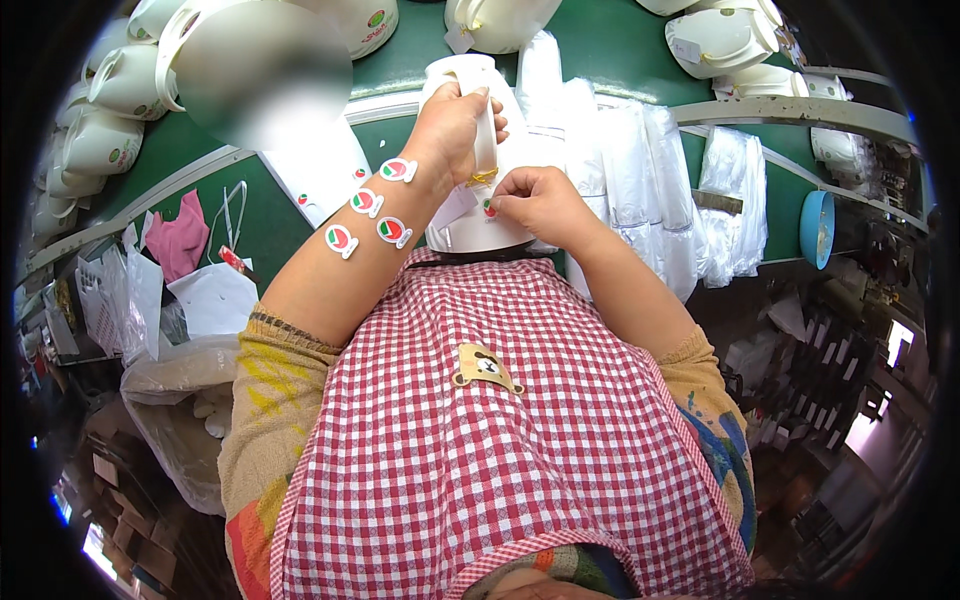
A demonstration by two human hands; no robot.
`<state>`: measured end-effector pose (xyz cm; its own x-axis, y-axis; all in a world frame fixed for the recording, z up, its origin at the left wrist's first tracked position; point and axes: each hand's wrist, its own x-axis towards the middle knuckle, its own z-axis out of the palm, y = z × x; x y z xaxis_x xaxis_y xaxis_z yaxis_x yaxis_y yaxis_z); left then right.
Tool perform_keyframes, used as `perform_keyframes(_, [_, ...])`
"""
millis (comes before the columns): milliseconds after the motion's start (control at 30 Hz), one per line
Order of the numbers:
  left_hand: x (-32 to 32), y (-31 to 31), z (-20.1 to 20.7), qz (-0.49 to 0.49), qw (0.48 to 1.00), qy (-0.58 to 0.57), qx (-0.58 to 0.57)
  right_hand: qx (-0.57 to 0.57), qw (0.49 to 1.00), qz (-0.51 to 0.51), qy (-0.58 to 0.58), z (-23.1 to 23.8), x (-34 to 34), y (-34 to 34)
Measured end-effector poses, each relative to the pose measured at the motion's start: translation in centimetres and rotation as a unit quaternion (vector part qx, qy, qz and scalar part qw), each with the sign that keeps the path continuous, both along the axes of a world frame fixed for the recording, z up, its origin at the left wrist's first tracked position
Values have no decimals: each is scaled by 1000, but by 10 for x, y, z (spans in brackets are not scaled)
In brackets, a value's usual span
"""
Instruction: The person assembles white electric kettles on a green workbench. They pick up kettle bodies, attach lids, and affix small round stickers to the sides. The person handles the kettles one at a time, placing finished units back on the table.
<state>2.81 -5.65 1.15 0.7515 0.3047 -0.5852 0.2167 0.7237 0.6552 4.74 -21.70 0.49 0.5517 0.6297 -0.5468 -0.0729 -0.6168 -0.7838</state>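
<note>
Fingers of the left hand (452, 128) clench the handle of a white kettle (478, 225) standing at the green table's (590, 45) near edge; the right hand (537, 200) pinches a small sticker (489, 208) against its side, below that grip.

I see a red-and-white checked apron (480, 450), red-green stickers (368, 203) at centre left, a white kettle (480, 225), and a pink cloth (180, 240) on the green table (600, 40).

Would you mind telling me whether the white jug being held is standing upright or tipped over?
Tipped: the jug leans toward the person, its handle gripped by the left hand while the right hand presses a sticker on its side.
</note>
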Motion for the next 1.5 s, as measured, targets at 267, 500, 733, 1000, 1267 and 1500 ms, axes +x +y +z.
perform_keyframes(267, [-2, -4, 0, -4, 1000, -15, -8, -80, 968, 42, -236, 11, -16, -2])
perform_keyframes(500, [-12, -5, 10, -90, 994, -55, 5, -136, 964, 114, -196, 38, 15, -45])
perform_keyframes(733, [-22, -52, 61, -343, 848, -273, 298, 273, 930, -243, -39, 95, 21, -50])
perform_keyframes(1000, [56, 11, 28, -136, 870, -161, 447, 477, 796, -331, -171, 68, 191, -23])
perform_keyframes(1267, [91, 82, -35, -30, 803, -98, 587, 426, 784, -418, -171, -34, 317, -40])
perform_keyframes(1500, [122, 80, -48, -117, 930, -173, 301, 130, 854, -425, -271, -15, 270, -42])
